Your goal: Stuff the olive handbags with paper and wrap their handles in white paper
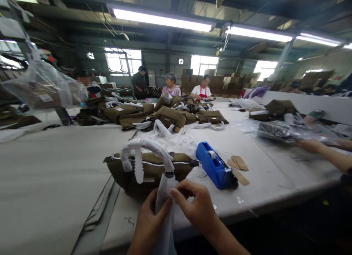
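Together, both hands pinch white wrap — bag handle.

Bare forearms; left hand, right hand ungloved.

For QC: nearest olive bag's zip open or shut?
Shut: the zip runs closed along the top of the olive bag, under the white-wrapped handle.

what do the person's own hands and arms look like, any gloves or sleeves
No gloves: the left hand and right hand are bare. No ring, watch or bracelet shows. The forearms are uncovered down to the picture's edge, so no sleeve is in view.
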